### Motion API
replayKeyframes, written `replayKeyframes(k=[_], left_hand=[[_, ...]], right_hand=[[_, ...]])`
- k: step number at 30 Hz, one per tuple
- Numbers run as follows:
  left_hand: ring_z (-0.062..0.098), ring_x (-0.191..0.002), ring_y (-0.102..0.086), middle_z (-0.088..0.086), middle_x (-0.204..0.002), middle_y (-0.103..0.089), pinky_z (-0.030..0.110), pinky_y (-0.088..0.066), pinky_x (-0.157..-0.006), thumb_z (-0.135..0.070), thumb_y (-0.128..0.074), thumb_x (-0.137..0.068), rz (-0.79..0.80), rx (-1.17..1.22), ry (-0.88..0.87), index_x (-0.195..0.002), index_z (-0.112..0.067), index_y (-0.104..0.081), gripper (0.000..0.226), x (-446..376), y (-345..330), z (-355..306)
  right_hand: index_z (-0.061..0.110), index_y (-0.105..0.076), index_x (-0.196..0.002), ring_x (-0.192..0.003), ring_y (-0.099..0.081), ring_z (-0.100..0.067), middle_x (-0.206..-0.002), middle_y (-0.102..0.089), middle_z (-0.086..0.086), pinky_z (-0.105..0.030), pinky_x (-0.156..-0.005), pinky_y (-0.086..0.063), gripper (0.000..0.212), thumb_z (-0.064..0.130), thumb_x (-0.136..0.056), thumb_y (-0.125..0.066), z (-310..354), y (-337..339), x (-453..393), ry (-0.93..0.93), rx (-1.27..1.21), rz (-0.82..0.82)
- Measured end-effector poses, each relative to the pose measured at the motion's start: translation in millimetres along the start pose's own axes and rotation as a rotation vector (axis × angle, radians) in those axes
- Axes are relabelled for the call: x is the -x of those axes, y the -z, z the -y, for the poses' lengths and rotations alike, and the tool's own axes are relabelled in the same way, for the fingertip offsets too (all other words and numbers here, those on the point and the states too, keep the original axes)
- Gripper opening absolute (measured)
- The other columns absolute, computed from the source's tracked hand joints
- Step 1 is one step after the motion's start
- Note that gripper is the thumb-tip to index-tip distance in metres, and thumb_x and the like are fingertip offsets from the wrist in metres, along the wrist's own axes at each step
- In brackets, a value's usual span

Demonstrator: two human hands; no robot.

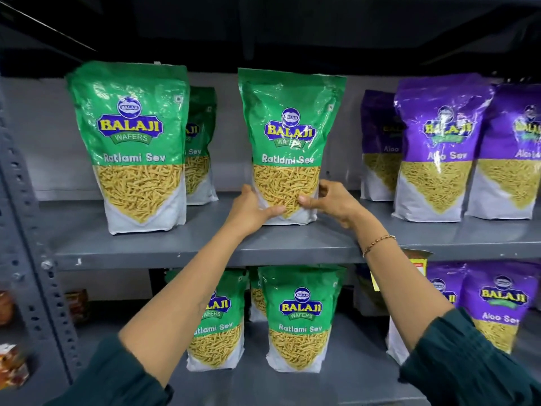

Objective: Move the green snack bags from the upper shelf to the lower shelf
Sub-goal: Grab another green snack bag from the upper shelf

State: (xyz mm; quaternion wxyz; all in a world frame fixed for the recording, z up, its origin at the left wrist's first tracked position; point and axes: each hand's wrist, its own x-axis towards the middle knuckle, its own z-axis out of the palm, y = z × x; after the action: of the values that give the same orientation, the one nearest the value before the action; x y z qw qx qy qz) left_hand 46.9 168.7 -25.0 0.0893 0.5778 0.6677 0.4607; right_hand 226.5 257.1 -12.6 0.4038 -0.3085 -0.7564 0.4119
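A green snack bag (288,136) stands upright in the middle of the upper shelf (205,253). My left hand (251,210) grips its lower left corner and my right hand (333,200) grips its lower right side. Another green bag (131,148) stands to the left on the same shelf, with a third (202,142) partly hidden behind it. On the lower shelf (292,385) stand more green bags: one (298,317) in the middle, one (218,335) to its left behind my left forearm, and another half hidden at the back.
Purple snack bags (442,148) fill the right side of the upper shelf, and more purple bags (497,306) stand at the lower right. A grey perforated upright (32,259) runs down the left edge. Small packets (13,366) sit left of it.
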Motion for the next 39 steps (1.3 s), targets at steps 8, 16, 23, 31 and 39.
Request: replayKeyframes(k=[8, 16, 23, 31, 39], left_hand=[[0.031, -0.122, -0.049, 0.015, -0.135, -0.051, 0.039, -0.044, -0.088, -0.052, -0.076, -0.066, 0.003, 0.025, -0.002, -0.126, -0.006, -0.032, 0.087, -4, -3, 4], [0.026, -0.121, -0.051, 0.01, -0.133, -0.052, 0.036, -0.044, -0.095, -0.048, -0.073, -0.072, -0.1, 0.03, -0.078, -0.133, -0.006, -0.033, 0.084, 14, 10, 4], [0.034, -0.118, -0.042, 0.02, -0.124, -0.046, 0.044, -0.03, -0.104, -0.033, -0.073, -0.074, -0.921, -0.071, -0.28, -0.123, 0.0, -0.042, 0.067, 61, 107, 42], [0.022, -0.133, -0.037, 0.005, -0.146, -0.038, 0.035, -0.029, -0.11, -0.015, -0.076, -0.075, -0.191, 0.224, 0.208, -0.141, -0.004, -0.018, 0.088, 48, 181, 121], [0.027, -0.113, -0.057, 0.01, -0.127, -0.06, 0.038, -0.047, -0.094, -0.03, -0.089, -0.056, -0.23, -0.002, 0.189, -0.121, -0.01, -0.051, 0.078, 30, 189, 133]], right_hand=[[0.009, -0.062, -0.108, -0.09, -0.066, -0.006, -0.106, -0.071, -0.004, -0.014, -0.067, -0.052, 0.044, 0.022, -0.07, -0.079, -3, 6, -1, -0.011, 0.015, -0.005], [-0.003, -0.028, -0.124, -0.117, -0.04, -0.031, -0.132, -0.035, -0.02, -0.035, -0.098, -0.037, 0.074, 0.02, -0.074, -0.077, 23, -6, 27, -0.002, 0.368, -0.246], [0.003, -0.06, -0.094, -0.081, -0.055, -0.02, -0.098, -0.066, -0.016, -0.029, -0.078, -0.044, 0.018, -0.004, -0.078, -0.057, 65, -121, 35, 0.422, 0.269, -0.288], [-0.002, -0.014, -0.145, -0.134, -0.041, -0.031, -0.151, -0.034, -0.019, -0.043, -0.111, -0.037, 0.093, 0.023, -0.078, -0.074, 79, -202, -17, -0.051, 0.095, 0.317], [-0.02, -0.052, -0.108, -0.099, -0.064, -0.039, -0.113, -0.06, -0.037, -0.062, -0.094, -0.045, 0.056, 0.012, -0.071, -0.08, 72, -213, -16, -0.032, 0.042, 0.071]])
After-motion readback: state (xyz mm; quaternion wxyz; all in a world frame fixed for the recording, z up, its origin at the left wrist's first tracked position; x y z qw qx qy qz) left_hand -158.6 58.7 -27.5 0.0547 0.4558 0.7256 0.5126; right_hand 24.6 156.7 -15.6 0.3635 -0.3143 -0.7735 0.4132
